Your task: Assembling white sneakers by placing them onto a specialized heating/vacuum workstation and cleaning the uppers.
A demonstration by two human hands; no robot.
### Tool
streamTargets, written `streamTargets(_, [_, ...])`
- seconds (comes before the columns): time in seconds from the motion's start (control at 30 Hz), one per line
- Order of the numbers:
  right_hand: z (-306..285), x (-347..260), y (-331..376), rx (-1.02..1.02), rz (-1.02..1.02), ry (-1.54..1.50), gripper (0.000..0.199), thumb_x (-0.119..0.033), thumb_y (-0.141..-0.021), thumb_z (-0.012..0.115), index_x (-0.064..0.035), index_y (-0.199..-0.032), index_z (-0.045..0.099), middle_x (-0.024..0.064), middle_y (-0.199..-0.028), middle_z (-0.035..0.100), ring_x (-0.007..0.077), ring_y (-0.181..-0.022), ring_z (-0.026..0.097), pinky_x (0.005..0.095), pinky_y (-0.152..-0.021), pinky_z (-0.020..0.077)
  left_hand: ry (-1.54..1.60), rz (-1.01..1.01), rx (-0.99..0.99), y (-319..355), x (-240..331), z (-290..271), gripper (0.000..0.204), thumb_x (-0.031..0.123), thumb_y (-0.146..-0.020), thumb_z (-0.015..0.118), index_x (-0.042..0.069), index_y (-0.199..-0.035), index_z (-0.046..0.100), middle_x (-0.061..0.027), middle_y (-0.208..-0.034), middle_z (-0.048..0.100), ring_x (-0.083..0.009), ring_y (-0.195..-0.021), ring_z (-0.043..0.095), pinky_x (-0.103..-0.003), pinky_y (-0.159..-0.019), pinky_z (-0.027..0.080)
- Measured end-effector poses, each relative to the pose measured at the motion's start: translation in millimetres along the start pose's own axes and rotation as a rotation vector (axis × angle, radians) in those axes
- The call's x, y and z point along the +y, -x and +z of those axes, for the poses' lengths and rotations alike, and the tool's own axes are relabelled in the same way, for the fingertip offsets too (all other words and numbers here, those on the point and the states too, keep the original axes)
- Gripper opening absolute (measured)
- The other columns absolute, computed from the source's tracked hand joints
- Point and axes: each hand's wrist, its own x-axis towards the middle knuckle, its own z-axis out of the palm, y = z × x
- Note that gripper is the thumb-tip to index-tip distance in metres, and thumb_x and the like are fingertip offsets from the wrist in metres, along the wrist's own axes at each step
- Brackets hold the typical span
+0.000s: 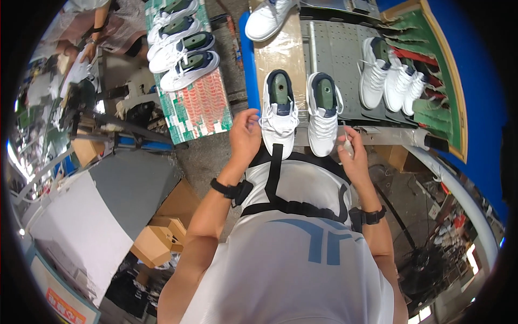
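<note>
While your left hand is hanging half-curled beside left white shoe, cannot tell if holding anything, your right hand is pinching small white tool near right white shoe. Both shoes sitting between hands, toes facing you.

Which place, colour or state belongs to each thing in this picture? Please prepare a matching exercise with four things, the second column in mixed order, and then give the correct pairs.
Things
1. Left hand
2. Right hand
3. Forms inside the near pair of shoes
4. Row of four shoes at upper left

Place, colour or state
A. On a surface patterned in green, white and red
B. To the right of the near pair, fingers around a small pale object
C. Dark green
D. Just to the left of the near pair

Right pairs: 1-D, 2-B, 3-C, 4-A
</note>
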Motion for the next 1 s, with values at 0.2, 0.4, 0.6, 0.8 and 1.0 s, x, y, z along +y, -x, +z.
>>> streamTargets(0.2, [7,-17,14,-0.014,-0.016,0.143,0.080,-0.017,-0.087,0.082,-0.0054,-0.158,0.048,0.0164,-0.129,0.073,0.0299,-0.107,0.073,0.0410,-0.099,0.0571,-0.214,0.429,-0.326,20,83,46,0.029,-0.001,-0.098,0.070,0.003,-0.127,0.072,-0.0167,-0.128,0.072,-0.0260,-0.095,0.076,-0.035,-0.085,0.061])
streamTargets(0.4, [-1,-15,12,0.078,0.041,0.157,0.081,-0.026,-0.087,0.083,-0.0043,-0.157,0.049,0.0186,-0.127,0.072,0.0375,-0.115,0.072,0.0451,-0.102,0.0562,-0.513,0.390,-0.232,-25,59,125,0.043,0.018,-0.094,0.081,-0.005,-0.122,0.058,-0.0288,-0.106,0.071,-0.0482,-0.094,0.073,-0.053,-0.081,0.057])
streamTargets(0.6, [-7,-13,1,-0.136,-0.130,0.233,0.093,-0.025,-0.084,0.085,-0.0026,-0.163,0.040,0.0261,-0.138,0.067,0.0480,-0.127,0.067,0.0491,-0.107,0.0539,-0.602,0.301,-0.321,-35,43,114,0.030,0.016,-0.096,0.078,-0.002,-0.111,0.060,-0.0288,-0.089,0.073,-0.0507,-0.084,0.072,-0.056,-0.074,0.055])
streamTargets(0.8, [-15,-8,-17,-0.075,-0.135,0.237,0.091,-0.026,-0.086,0.083,-0.0015,-0.162,0.040,0.0249,-0.137,0.067,0.0442,-0.128,0.066,0.0476,-0.108,0.0529,0.009,-0.358,-0.618,-38,75,103,0.018,0.019,-0.104,0.072,0.001,-0.103,0.072,-0.0047,-0.074,0.066,-0.0194,-0.057,0.065,-0.035,-0.053,0.056])
streamTargets(1.0, [2,6,-23,-0.034,-0.174,0.134,0.087,-0.031,-0.087,0.085,0.0003,-0.158,0.047,0.0261,-0.127,0.071,0.0435,-0.118,0.071,0.0484,-0.101,0.0563,0.098,-0.390,-0.646,-25,106,74,0.032,0.033,-0.111,0.068,0.005,-0.100,0.080,0.0016,-0.081,0.070,-0.0081,-0.064,0.062,-0.027,-0.065,0.054])
